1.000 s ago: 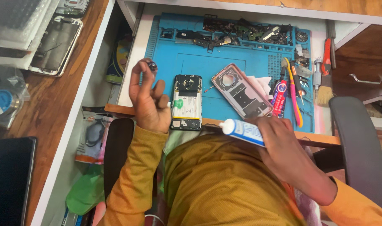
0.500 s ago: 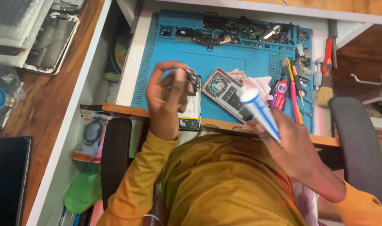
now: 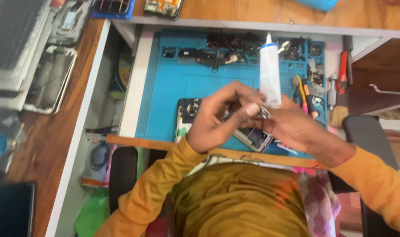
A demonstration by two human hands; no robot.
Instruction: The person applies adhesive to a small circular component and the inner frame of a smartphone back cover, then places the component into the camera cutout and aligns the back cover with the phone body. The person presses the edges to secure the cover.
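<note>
Mid-frame over blue mat | your right hand grips white glue tube nozzle-up, keeps it from dripping | left hand pinches small metal part at tube base | opened phone beneath

1. Hands: two, left hand and right hand.
2. White glue tube: one.
3. Blue work mat: one.
4. Opened phones under the hands: two, phone and second phone.
5. Brush: one.
</note>
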